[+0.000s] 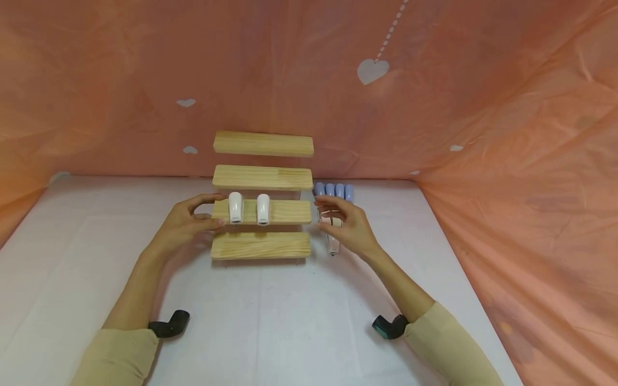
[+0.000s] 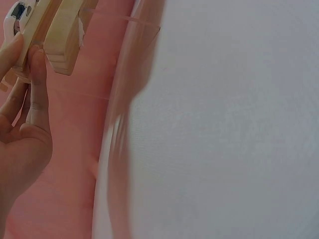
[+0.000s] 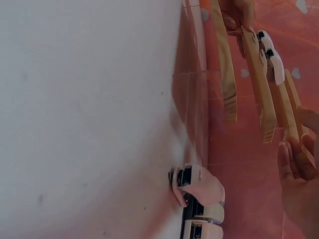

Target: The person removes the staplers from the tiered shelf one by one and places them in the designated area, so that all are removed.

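A tiered stand has several pale wooden slats (image 1: 262, 246). On the second slat (image 1: 289, 212) from the front sit two small white stapler-like things, one on the left (image 1: 235, 206) and one to its right (image 1: 263, 208). My left hand (image 1: 185, 220) pinches the left end of that slat, thumb (image 2: 10, 52) on one side and fingers (image 2: 38, 67) on the other. Beside the stand's right end is my right hand (image 1: 350, 222), fingers bent and spread around the slat ends, with no clear grip seen. Beneath it, partly hidden, lies a pink stapler-like thing (image 3: 203, 186).
Several blue stapler-like things (image 1: 335, 190) stand in a row behind my right hand. The stand is on a white-covered table (image 1: 289, 321), with an orange-pink sheet (image 1: 270, 64) hanging behind and to the right. Dark wrist cameras (image 1: 170, 324) are worn on both forearms.
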`<state>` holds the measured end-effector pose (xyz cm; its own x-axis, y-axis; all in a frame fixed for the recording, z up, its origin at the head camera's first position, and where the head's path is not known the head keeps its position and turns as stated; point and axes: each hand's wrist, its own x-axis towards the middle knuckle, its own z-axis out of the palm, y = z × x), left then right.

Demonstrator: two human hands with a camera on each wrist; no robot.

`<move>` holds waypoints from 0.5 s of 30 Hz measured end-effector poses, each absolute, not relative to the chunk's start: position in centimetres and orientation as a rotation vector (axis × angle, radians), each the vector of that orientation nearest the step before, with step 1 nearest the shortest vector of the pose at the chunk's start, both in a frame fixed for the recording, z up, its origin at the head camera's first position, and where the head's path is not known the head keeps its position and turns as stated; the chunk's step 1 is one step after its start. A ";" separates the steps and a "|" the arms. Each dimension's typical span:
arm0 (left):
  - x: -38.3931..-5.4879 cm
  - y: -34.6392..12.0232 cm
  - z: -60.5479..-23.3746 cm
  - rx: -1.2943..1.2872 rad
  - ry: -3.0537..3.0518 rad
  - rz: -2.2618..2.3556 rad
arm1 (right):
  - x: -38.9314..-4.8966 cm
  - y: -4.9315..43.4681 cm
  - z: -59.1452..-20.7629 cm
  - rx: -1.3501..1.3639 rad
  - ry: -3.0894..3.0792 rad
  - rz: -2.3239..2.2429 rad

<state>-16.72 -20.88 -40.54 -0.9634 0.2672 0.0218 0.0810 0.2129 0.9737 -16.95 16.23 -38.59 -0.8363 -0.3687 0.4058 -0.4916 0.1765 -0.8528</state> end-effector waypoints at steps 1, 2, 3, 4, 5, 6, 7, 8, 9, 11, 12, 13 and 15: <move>-16.7 -20.9 -40.6 0.339 2.322 1.853 | -17.0 16.1 -38.5 0.867 -2.326 1.748; -16.8 -20.9 -40.6 0.340 2.320 1.854 | -17.0 15.9 -38.4 0.876 -2.328 1.749; -16.8 -20.9 -40.6 0.339 2.318 1.852 | -17.0 15.7 -38.4 0.882 -2.332 1.750; -16.8 -20.9 -40.6 0.334 2.315 1.852 | -17.0 15.4 -38.2 0.889 -2.332 1.755; -16.9 -20.9 -40.6 0.330 2.323 1.844 | -16.9 15.2 -38.0 0.895 -2.331 1.765; -16.9 -20.9 -40.6 0.323 2.326 1.839 | -16.8 14.9 -37.7 0.902 -2.331 1.775; -16.9 -20.8 -40.6 0.315 2.330 1.834 | -16.6 14.7 -37.3 0.909 -2.326 1.786; -16.9 -20.8 -40.6 0.310 2.336 1.827 | -16.5 14.4 -36.9 0.916 -2.328 1.792; -17.0 -20.8 -40.6 0.305 2.340 1.821 | -16.3 14.1 -36.5 0.926 -2.330 1.795; -17.0 -20.8 -40.6 0.301 2.347 1.813 | -16.0 13.5 -35.8 0.951 -2.332 1.794; -17.0 -20.8 -40.6 0.303 2.343 1.816 | -16.0 13.3 -35.6 0.961 -2.334 1.789; -17.0 -20.9 -40.6 0.305 2.342 1.816 | -16.0 13.1 -35.6 0.971 -2.337 1.782; -17.0 -20.9 -40.6 0.310 2.341 1.819 | -16.4 12.7 -35.9 0.983 -2.342 1.777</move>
